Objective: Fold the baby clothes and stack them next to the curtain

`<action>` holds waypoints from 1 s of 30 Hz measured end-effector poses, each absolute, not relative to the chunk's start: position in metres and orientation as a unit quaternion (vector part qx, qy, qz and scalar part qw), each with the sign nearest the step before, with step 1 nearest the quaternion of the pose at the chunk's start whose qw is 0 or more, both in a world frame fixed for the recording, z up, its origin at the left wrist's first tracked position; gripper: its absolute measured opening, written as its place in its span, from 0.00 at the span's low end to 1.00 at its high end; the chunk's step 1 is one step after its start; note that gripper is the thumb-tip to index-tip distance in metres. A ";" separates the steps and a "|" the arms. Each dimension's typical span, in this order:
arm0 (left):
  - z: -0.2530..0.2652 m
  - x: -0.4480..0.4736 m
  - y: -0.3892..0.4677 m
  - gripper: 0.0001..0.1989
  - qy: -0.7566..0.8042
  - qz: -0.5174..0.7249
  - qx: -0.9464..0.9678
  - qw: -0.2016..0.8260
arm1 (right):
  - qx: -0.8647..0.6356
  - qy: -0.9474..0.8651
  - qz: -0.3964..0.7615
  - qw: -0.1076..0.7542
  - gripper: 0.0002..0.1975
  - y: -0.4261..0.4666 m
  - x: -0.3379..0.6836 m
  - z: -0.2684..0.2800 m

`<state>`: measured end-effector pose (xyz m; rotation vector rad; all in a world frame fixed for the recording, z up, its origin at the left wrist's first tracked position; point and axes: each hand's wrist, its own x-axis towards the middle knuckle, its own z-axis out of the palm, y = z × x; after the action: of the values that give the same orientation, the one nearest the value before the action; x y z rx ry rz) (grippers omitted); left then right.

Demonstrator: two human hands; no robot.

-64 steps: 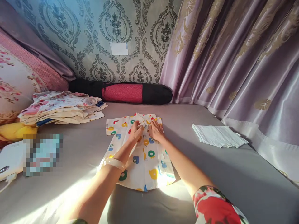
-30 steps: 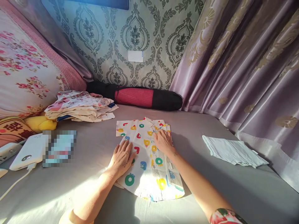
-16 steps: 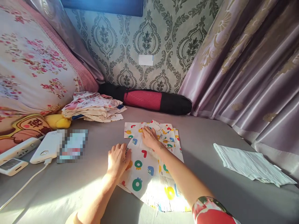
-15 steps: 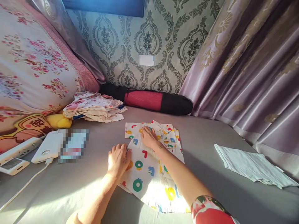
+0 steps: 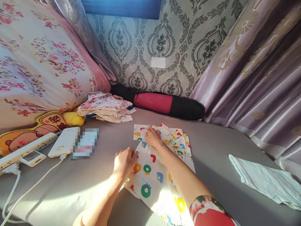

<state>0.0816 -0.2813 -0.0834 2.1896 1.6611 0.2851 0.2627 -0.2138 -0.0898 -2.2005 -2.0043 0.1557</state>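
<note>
A small white button-front shirt [image 5: 154, 188] printed with colourful letters and numbers lies on the grey sheet, its left part folded inward. My left hand [image 5: 125, 161] is closed at the shirt's left edge, the fingers bent and the thumb along the cloth. Higher up, near the short sleeve and the collar, my right hand [image 5: 153, 137] presses on the shirt with bent fingers that appear to grip the fabric. My right forearm crosses over the button side and hides part of it.
A stack of folded clothes [image 5: 108, 108] sits at the back left, beside a black and red bolster [image 5: 155, 103]. On the left are a power strip [image 5: 30, 149], a white power bank [image 5: 64, 142] with a cable, and a blurred phone-like object [image 5: 85, 143]. A pale folded garment [image 5: 268, 180] lies right.
The view has turned left, so everything sits further right in it. My right hand's fingers have drawn in from a flatter pose. My left hand stays at the shirt's edge.
</note>
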 end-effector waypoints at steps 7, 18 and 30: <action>-0.092 0.082 -0.280 0.09 0.601 0.106 0.771 0.179 | -0.734 -0.676 0.035 0.062 0.18 -0.204 0.237 -0.078; -0.092 0.082 -0.281 0.08 0.606 0.110 0.770 0.166 | -0.766 -0.633 0.089 0.077 0.21 -0.201 0.182 -0.069; -0.094 0.081 -0.281 0.09 0.612 0.114 0.764 0.170 | -0.747 -0.653 0.070 0.103 0.17 -0.191 0.198 -0.081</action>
<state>0.0814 -0.2807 -0.0941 2.1712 1.7384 0.3230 0.1982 -0.1911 -0.0806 -2.2047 -1.9259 0.2054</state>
